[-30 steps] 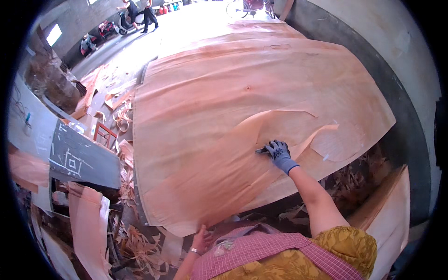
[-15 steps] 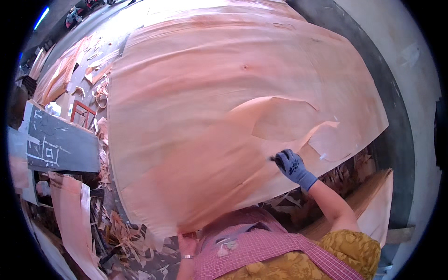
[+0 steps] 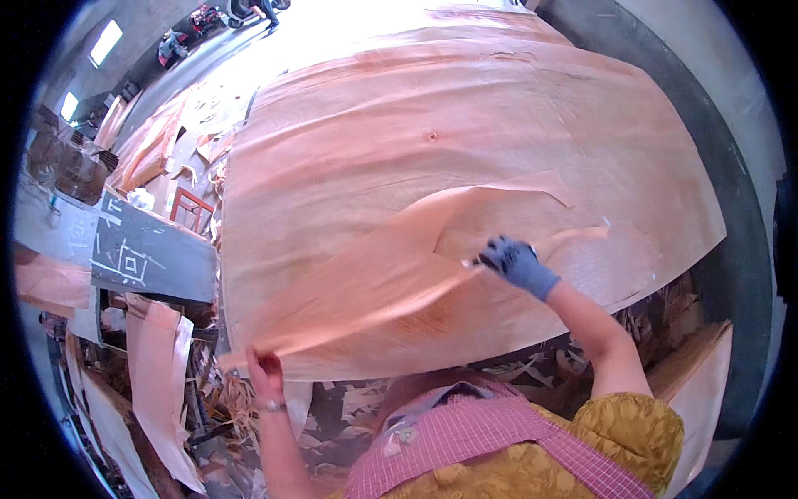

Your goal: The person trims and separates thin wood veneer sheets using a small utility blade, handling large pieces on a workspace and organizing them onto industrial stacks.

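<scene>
A loose, torn sheet of wood veneer (image 3: 366,270) lies on a broad stack of pinkish veneer (image 3: 357,133). Its near edge is lifted in a fold. My bare left hand (image 3: 266,378) is closed on the sheet's narrow end at the near left corner of the stack. My right hand (image 3: 519,264), in a grey-blue glove, has curled fingers at the other end of the raised edge; they appear to pinch it, with a small pale bit showing at the fingertips. A ragged flap with a curved edge lies just beyond the glove.
Veneer scraps (image 3: 224,403) litter the floor along the near and left sides. To the left stand a dark board with white markings (image 3: 154,258) and a red frame (image 3: 191,209). A further veneer stack (image 3: 694,366) stands at lower right, near the wall. Motorbikes (image 3: 208,18) are far off.
My left hand has moved left and up, drawing the sheet's end with it. My right hand has shifted slightly up, and the near edge now rises in a long fold. The view has shifted.
</scene>
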Action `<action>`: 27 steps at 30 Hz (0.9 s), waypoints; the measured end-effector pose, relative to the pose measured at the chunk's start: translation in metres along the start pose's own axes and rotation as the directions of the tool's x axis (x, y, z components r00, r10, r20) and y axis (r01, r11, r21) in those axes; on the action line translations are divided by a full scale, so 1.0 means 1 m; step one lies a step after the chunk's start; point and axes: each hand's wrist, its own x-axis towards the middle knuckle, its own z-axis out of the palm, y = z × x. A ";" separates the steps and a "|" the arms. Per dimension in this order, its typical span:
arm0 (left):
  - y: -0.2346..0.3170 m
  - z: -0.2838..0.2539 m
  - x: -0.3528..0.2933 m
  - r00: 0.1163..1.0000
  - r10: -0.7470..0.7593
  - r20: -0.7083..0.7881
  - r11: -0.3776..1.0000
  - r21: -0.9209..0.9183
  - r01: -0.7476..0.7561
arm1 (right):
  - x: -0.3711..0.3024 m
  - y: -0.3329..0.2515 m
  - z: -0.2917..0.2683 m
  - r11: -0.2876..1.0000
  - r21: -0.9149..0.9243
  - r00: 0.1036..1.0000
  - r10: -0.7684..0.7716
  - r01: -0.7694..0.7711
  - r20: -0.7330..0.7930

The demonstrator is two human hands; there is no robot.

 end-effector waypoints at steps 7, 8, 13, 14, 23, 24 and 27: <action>0.112 0.169 0.023 0.879 0.286 0.381 0.958 -0.138 -0.252 | 0.123 0.069 -0.114 0.987 -0.134 0.881 0.018 -0.092 -0.473; 0.123 0.184 0.010 0.801 0.337 0.495 0.941 -0.183 -0.284 | 0.123 0.077 -0.141 0.988 -0.117 0.835 0.017 -0.097 -0.549; 0.108 0.212 -0.039 0.704 0.397 0.590 0.916 -0.307 -0.259 | 0.071 0.121 -0.225 0.966 -0.193 0.583 -0.058 -0.172 -0.811; 0.098 0.204 -0.043 0.722 0.382 0.577 0.920 -0.312 -0.238 | 0.060 0.121 -0.231 0.963 -0.199 0.526 -0.075 -0.182 -0.847; -0.044 0.194 0.017 0.954 -0.059 0.293 0.990 0.141 0.018 | 0.012 0.156 -0.100 0.948 -0.161 0.786 0.123 -0.273 -0.605; -0.055 0.201 0.025 0.965 -0.072 0.251 0.988 0.150 0.035 | 0.010 0.143 -0.085 0.956 -0.103 0.806 0.170 -0.274 -0.567; -0.079 0.188 0.075 0.975 -0.089 0.206 0.975 0.218 0.043 | 0.002 0.098 0.000 0.981 -0.084 0.967 0.155 -0.175 -0.202</action>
